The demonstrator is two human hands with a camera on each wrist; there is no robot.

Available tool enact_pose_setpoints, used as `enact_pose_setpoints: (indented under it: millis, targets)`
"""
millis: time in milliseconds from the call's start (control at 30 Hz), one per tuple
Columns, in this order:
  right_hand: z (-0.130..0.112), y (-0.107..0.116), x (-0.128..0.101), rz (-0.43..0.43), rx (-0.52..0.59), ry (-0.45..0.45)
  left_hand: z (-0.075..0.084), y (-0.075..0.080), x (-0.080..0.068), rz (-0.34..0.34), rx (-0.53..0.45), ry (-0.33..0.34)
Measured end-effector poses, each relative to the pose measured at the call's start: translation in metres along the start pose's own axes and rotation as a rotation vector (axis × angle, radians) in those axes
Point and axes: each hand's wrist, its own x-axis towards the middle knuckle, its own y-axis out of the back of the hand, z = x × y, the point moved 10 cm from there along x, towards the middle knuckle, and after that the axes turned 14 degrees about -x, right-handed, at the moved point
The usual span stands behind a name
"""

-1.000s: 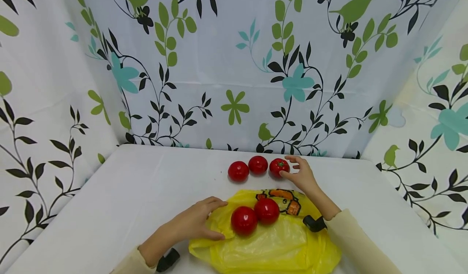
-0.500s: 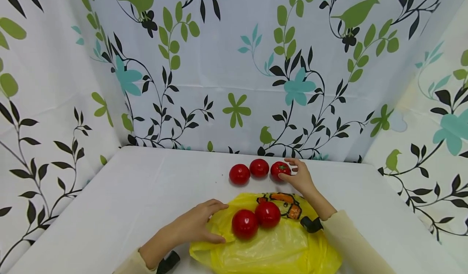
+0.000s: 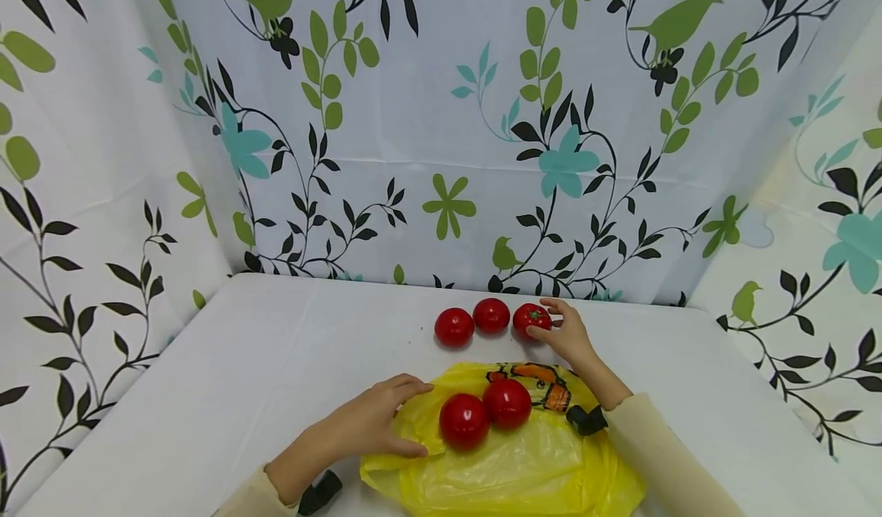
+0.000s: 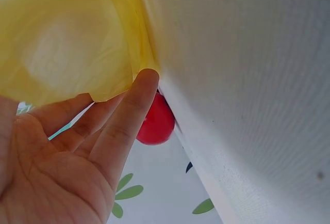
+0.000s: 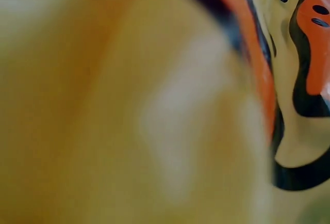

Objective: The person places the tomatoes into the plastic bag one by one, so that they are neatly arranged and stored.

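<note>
White surface [image 3: 276,364] below, floral curtain [image 3: 441,119] with green birds wrapping three sides. Two red tomatoes [image 3: 472,322] sit side by side near the back, just touching each other.

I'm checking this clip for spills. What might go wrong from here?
The right hand grips the end tomato of a tight row; lifting it may nudge the middle tomato rolling. Two tomatoes sit on the yellow bag, which the left hand presses flat; tugging it might roll them off.
</note>
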Motion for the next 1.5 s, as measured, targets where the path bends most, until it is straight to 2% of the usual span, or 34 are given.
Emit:
enact_pose_setpoints:
  millis: [300,733,1000,1500]
  targets:
    - [0.005,-0.007,0.004,-0.052,0.026,-0.022,0.000,-0.001,0.000,0.001,-0.005,0.006]
    - [0.010,-0.004,0.005,-0.025,-0.006,-0.054,-0.001,0.000,0.000,-0.005,-0.008,0.024]
    - [0.011,-0.003,0.003,-0.004,0.016,-0.065,-0.002,-0.001,0.000,-0.003,-0.009,0.030]
    - [-0.014,0.009,-0.010,0.034,0.061,-0.012,-0.002,-0.002,0.002,-0.008,-0.021,0.029]
